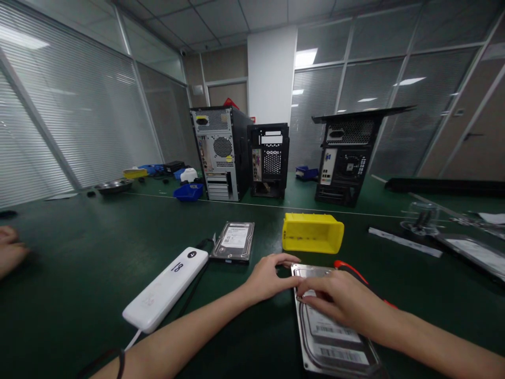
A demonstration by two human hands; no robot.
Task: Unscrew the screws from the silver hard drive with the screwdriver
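A silver hard drive (333, 350) with a white barcode label lies on the table close in front of me. My left hand (268, 279) grips its far left corner, the thumb and fingers curved at the edge. My right hand (339, 297) reaches over the drive with thumb and fingertips pinched together near its left edge. A tiny gold-coloured bit shows at those fingertips, too small to name. Partly hidden behind my right hand lies a tool with a red and black handle (351, 271). Beyond the drive stands a yellow plastic bin (313, 234).
A second hard drive (234, 242) and a white power bank (165, 289) with a cable lie to the left. Computer cases (215, 152) stand farther back. Another drive (477, 252) is at the right. Another person's hand (11, 247) is at the left edge.
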